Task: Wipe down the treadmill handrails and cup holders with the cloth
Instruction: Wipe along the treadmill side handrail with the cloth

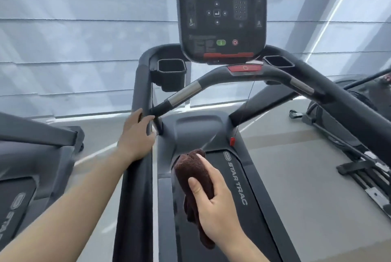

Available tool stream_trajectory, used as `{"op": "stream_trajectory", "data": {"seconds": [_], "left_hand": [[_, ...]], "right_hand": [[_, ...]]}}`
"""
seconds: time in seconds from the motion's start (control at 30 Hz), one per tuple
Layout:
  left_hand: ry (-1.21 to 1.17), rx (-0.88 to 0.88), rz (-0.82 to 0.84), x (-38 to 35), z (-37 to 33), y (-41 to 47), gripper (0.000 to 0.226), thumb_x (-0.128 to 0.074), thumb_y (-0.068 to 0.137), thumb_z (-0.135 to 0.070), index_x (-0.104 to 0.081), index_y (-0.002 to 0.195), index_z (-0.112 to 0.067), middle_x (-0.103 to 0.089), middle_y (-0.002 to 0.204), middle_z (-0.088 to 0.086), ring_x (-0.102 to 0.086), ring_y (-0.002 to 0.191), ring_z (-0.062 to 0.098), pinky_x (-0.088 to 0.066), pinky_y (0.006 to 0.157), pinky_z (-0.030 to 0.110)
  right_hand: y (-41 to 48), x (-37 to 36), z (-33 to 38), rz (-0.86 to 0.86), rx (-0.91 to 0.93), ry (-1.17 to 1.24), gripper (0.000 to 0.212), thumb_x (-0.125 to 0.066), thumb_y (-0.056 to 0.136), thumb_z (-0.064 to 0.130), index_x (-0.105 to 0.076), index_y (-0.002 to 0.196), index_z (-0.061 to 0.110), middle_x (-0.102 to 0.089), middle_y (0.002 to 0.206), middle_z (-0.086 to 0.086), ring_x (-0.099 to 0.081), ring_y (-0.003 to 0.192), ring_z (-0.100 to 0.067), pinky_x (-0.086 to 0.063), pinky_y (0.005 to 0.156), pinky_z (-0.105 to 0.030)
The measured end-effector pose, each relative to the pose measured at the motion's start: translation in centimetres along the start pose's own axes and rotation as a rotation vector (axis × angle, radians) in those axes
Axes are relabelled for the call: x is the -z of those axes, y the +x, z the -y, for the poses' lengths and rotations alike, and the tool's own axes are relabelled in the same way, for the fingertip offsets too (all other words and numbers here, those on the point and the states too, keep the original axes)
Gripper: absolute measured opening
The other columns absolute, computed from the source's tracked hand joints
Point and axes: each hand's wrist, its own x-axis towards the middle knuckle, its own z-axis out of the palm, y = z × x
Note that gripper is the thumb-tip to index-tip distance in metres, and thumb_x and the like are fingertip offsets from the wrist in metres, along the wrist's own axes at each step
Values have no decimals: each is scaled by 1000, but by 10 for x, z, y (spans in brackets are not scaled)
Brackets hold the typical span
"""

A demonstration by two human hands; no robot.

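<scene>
The treadmill was the biggest thing in front of me. Its dark screen panel stood up high in the middle. Two long handrails ran back toward me, one on each side. The left handrail ran right under my left arm. The right handrail was far off on my other side. A curved front bar joined the two rails. Up by the panel sat two cup holders, the left cup holder and the right cup holder.

My left hand rested on the left handrail, with its fingers curled loosely over the top. It held nothing else.

My right hand was closed around the brown cloth. The cloth was bunched up, and a bit of it hung down below my grip. It was over the belt end of the treadmill and was not touching a rail.

I think the wiping had not really begun. The left handrail lay just beside the cloth, to its left. Its long line ran from near me up toward the cup holder. My cloth hand was nearer to that rail than to the right one, so I think going left came first.
</scene>
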Motion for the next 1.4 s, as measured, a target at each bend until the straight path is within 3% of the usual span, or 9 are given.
{"op": "stream_trajectory", "data": {"seconds": [0.1, 0.2, 0.43, 0.57, 0.67, 0.83, 0.93, 1.23, 1.4], "left_hand": [[-12, 19, -9, -1, 0, -7, 48, -51, 87, -18, -44, 134, -23, -16, 156, -2, -10, 142, 17, -8, 111, 28], [1, 48, 13, 4, -6, -11, 47, -50, 87, -18, -43, 134, -21, -16, 156, -4, -9, 143, 16, -10, 111, 28], [-18, 115, 87, 16, -14, -3, 54, -51, 88, -21, -35, 139, -22, -15, 156, -1, -8, 143, 16, -10, 112, 29], [-44, 238, 45, 19, -13, 22, 55, -50, 89, -21, -33, 141, -18, -21, 154, 6, -15, 141, 23, -13, 114, 33], [-51, 311, 39, 18, -9, 39, 57, -48, 91, -22, -28, 143, -18, -23, 154, 8, -17, 140, 26, -16, 116, 38], [-64, 363, -9, 11, -17, 57, 56, -45, 93, -21, -23, 145, -16, -24, 153, 6, -23, 139, 25, -21, 116, 39], [-77, 374, -45, 6, -18, 55, 55, -43, 94, -20, -23, 145, -17, -23, 154, 4, -23, 140, 21, -21, 116, 39], [-74, 347, -47, 3, -11, 70, 56, -44, 93, -21, -23, 145, -20, -24, 153, 2, -24, 139, 17, -19, 113, 28], [-76, 359, 4, 5, -10, 87, 57, -43, 94, -26, -19, 145, -23, -19, 154, 3, -21, 140, 19, -20, 112, 30]], "right_hand": [[39, 13, 22, 106, -40, -40, 44, -60, 87, 36, -47, 128, 47, -54, 120, 23, -54, 111, -3, -45, 94, -29], [66, 14, 40, 142, -44, -71, 43, -59, 89, 36, -45, 127, 49, -51, 121, 27, -49, 113, 6, -40, 93, -15], [128, 3, 66, 276, -68, -167, 45, -57, 89, 38, -44, 131, 44, -49, 127, 15, -45, 116, 4, -33, 96, -14], [184, -5, 72, 324, 55, -381, 51, -55, 89, 40, -41, 138, 31, -44, 134, -2, -43, 120, -18, -35, 102, -30], [229, -15, 65, 293, 273, -715, 52, -54, 89, 42, -41, 138, 28, -42, 138, -11, -41, 118, -33, -40, 95, -48], [288, -38, 25, 476, 332, -1225, 53, -46, 92, 45, -28, 141, 32, -32, 144, -11, -28, 128, -39, -30, 96, -66], [289, -50, 5, 557, 447, -1382, 57, -55, 84, 51, -40, 136, 33, -46, 136, -9, -41, 124, -39, -26, 94, -73], [303, -53, 8, 635, 515, -1317, 57, -63, 76, 57, -53, 127, 35, -57, 128, -3, -51, 117, -34, -35, 91, -69], [316, -26, 12, 610, 438, -1250, 57, -44, 89, 53, -29, 141, 36, -33, 148, -5, -25, 134, -36, -12, 101, -71]]}}
